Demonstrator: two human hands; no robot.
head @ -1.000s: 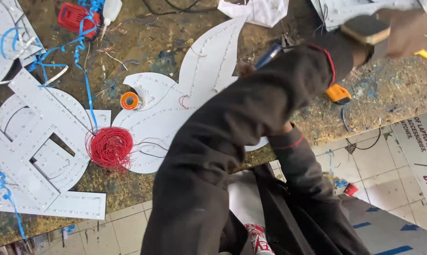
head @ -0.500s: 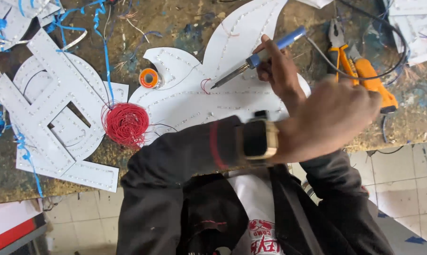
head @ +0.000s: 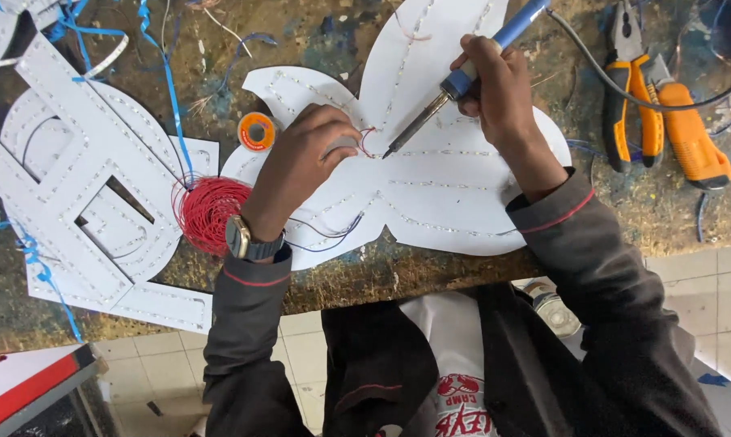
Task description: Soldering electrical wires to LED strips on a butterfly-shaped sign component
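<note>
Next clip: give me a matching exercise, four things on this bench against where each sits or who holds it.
Things:
1. soldering iron
2. red wire coil
3. orange pliers
4. solder spool

Places:
A. far right of the bench, untouched
B. in the right hand
C. just beyond the left hand, at the white panel's edge
D. beside the left wrist, near the watch

Pairs: 1-B, 2-D, 3-A, 4-C

right hand grips a blue iron, tip on the white board. left hand pinches a red wire beside the tip. red coil, solder reel and orange pliers lie on the desk.
</note>
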